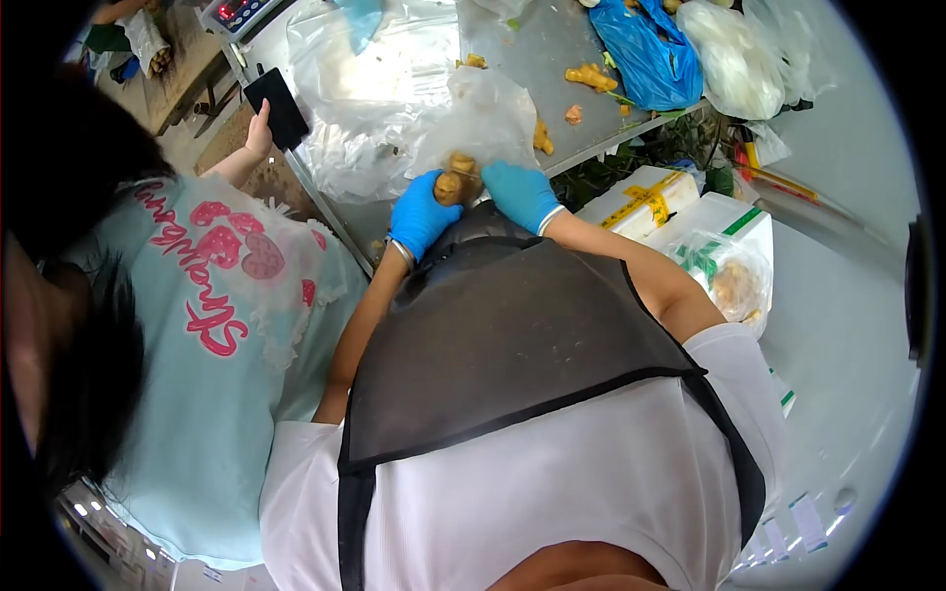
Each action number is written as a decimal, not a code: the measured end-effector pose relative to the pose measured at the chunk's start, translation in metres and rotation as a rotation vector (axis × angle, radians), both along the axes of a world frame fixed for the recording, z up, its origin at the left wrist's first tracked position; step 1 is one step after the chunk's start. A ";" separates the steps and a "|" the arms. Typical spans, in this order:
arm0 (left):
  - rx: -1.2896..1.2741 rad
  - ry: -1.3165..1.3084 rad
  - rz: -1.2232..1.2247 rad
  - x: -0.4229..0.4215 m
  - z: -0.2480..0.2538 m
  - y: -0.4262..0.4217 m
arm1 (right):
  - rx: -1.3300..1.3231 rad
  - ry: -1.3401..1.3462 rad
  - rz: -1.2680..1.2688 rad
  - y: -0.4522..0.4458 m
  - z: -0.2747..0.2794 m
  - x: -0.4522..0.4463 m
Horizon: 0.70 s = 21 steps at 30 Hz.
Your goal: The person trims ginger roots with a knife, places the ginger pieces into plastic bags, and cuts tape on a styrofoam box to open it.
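Note:
My left hand point(424, 214), in a blue glove, is wrapped round the lower left side of a knobbly brown root point(449, 187), which looks like ginger. On the other side, my right hand point(520, 195), in a teal glove, holds the edge of a clear plastic bag point(493, 116) beside the root. The root lies at the mouth of this bag, partly behind the plastic. My right fingertips are partly hidden. Both hands are at the near edge of the metal table point(547, 37), just beyond my dark apron point(512, 340).
Yellow root pieces point(589, 77) lie on the table near a blue bag point(650, 54) and a white bag point(727, 59). White boxes point(645, 205) stand at the right. A person point(222, 286) at the left holds a black phone point(277, 108). A scale point(236, 14) is at the top left.

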State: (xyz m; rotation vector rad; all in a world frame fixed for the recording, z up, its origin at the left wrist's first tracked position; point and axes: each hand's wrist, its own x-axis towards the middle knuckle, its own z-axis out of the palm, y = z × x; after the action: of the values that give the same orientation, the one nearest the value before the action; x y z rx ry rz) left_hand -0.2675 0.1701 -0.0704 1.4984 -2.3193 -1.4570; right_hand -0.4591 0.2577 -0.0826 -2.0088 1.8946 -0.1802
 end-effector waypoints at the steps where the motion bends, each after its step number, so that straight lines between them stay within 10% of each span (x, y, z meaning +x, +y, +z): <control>1: 0.005 -0.009 0.004 0.000 -0.001 0.000 | 0.023 0.031 -0.023 -0.002 0.004 0.004; 21: 0.111 0.114 0.030 0.002 -0.015 0.002 | 0.124 -0.066 -0.040 -0.015 -0.025 0.004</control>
State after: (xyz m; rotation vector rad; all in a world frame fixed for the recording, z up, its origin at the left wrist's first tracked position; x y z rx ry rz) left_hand -0.2658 0.1723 -0.0859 1.4260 -2.1763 -1.6420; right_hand -0.4547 0.2425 -0.1079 -1.8623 1.8597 -0.1343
